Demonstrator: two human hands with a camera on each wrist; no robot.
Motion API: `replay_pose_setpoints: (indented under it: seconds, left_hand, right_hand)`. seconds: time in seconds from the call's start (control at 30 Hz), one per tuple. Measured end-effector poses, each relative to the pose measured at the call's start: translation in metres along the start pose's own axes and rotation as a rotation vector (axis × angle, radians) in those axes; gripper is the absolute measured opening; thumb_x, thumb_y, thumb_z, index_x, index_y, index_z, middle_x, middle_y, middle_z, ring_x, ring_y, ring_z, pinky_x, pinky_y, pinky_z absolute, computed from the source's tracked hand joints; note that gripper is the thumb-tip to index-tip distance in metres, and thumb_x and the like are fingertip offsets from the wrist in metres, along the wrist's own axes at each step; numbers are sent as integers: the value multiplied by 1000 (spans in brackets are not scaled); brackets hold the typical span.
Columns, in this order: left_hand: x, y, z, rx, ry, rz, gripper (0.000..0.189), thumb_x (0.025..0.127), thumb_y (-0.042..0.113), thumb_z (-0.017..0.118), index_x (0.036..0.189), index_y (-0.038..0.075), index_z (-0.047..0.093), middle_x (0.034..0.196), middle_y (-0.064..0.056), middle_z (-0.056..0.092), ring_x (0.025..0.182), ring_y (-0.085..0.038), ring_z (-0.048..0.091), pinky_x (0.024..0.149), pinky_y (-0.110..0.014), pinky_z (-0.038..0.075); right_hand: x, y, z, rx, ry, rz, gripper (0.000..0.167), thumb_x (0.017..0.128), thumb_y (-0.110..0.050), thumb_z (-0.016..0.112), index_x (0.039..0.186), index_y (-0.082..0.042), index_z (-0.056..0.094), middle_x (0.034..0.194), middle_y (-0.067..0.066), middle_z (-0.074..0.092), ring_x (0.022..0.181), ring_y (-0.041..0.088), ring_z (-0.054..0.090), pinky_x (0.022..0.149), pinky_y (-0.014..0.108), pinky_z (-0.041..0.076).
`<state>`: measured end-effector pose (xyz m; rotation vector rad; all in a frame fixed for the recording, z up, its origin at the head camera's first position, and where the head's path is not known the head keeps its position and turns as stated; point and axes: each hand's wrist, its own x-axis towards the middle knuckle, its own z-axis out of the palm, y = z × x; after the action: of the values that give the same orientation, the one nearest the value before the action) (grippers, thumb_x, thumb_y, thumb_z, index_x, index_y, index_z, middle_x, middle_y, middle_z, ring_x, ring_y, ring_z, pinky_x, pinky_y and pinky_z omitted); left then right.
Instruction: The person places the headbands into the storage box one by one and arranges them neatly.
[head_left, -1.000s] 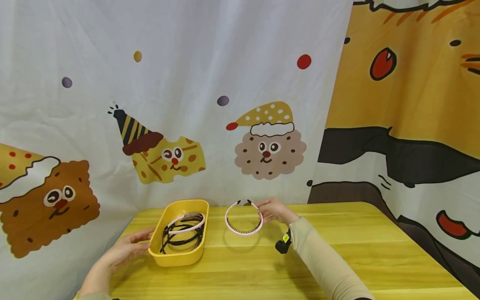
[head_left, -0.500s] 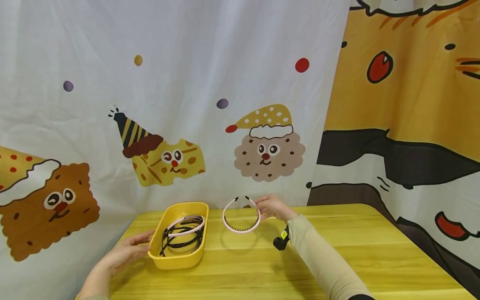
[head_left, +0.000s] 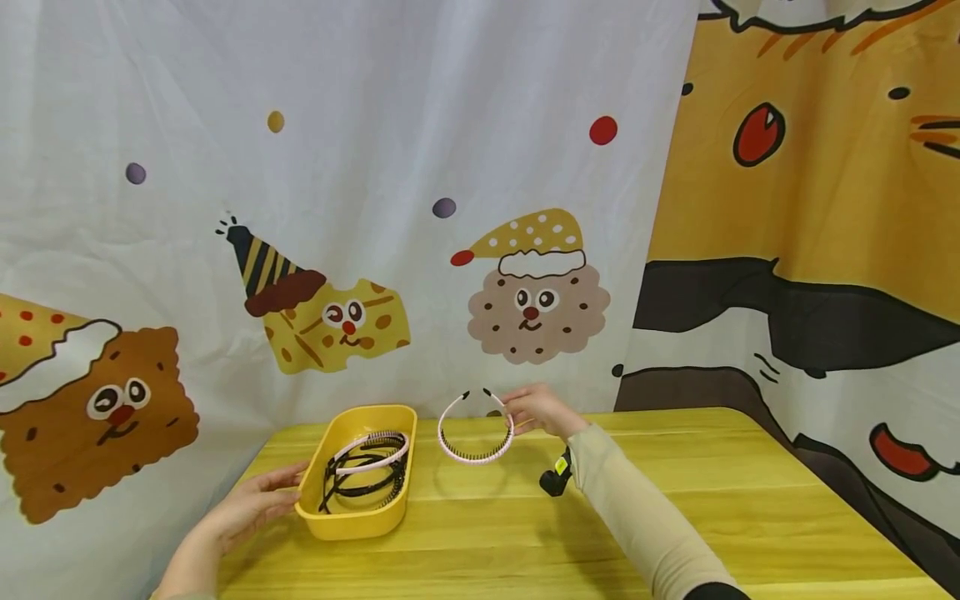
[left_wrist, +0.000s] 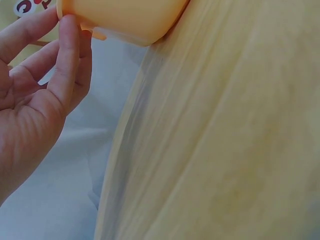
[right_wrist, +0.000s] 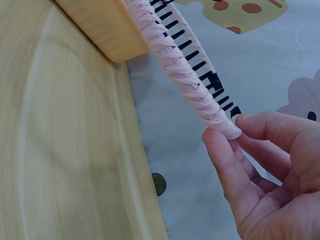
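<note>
My right hand (head_left: pixel 542 410) pinches a pink wrapped headband (head_left: pixel 474 459) with black comb teeth along its inside, held above the table with its black tips pointing up. In the right wrist view, thumb and fingers meet on the pink wrapped band (right_wrist: pixel 185 75). A yellow plastic basket (head_left: pixel 352 525) stands to the left, and my left hand (head_left: pixel 258 502) holds its rim at the left side. The left wrist view shows fingertips on the rim of the basket (left_wrist: pixel 125 20). Inside the basket lie another pink headband (head_left: pixel 372 467) and several black ones (head_left: pixel 360 490), overlapping.
The wooden table (head_left: pixel 660 500) runs under everything, its back edge against a hanging cloth (head_left: pixel 480 100) printed with cartoon figures. A small black device with a yellow mark (head_left: pixel 555 481) sits at my right wrist.
My right hand has drifted slightly left with the pink headband, toward the basket. The left hand stays at the basket's rim.
</note>
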<state>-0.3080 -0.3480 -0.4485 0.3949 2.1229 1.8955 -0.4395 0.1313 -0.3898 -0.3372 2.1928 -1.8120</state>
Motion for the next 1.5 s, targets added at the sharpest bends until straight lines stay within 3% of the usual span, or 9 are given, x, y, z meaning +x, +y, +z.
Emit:
replay_pose_setpoints:
  seconds: [0.1, 0.37, 0.7, 1.13, 1.5]
  left_hand:
    - [-1, 0, 0, 7, 8, -3, 66, 100, 8, 51, 148, -15, 12, 127, -13, 48, 107, -14, 59, 91, -30, 50]
    - [-1, 3, 2, 20, 11, -8, 66, 100, 9, 53, 148, -14, 13, 127, -12, 48, 106, -13, 59, 90, -31, 50]
    - [-1, 5, 2, 20, 26, -11, 67, 100, 9, 53, 149, -13, 12, 128, -18, 46, 105, -14, 59, 90, -30, 51]
    - [-3, 7, 4, 23, 24, -5, 68, 99, 8, 53, 148, -15, 12, 128, -20, 46, 105, -14, 59, 90, -30, 51]
    - [-4, 9, 5, 18, 7, 4, 67, 99, 7, 53, 147, -16, 12, 125, -16, 47, 105, -15, 59, 90, -29, 51]
  right_hand:
    - [2, 0, 2, -2, -3, -1, 37, 87, 0, 62, 123, 10, 60, 78, 15, 67, 67, 21, 67, 69, 40, 58]
    - [6, 1, 6, -11, -13, 2, 35, 89, 0, 61, 123, 9, 61, 80, 15, 68, 80, 33, 68, 70, 38, 58]
    - [9, -2, 13, -13, -40, -7, 34, 91, -2, 61, 123, 9, 61, 81, 15, 68, 70, 20, 66, 70, 38, 58]
    - [11, -7, 21, -13, -54, -16, 33, 91, -4, 62, 123, 8, 62, 82, 15, 68, 88, 39, 65, 71, 38, 58]
    - [16, -9, 30, 2, -77, -18, 35, 89, -2, 63, 122, 9, 61, 79, 15, 67, 75, 28, 67, 69, 38, 58]
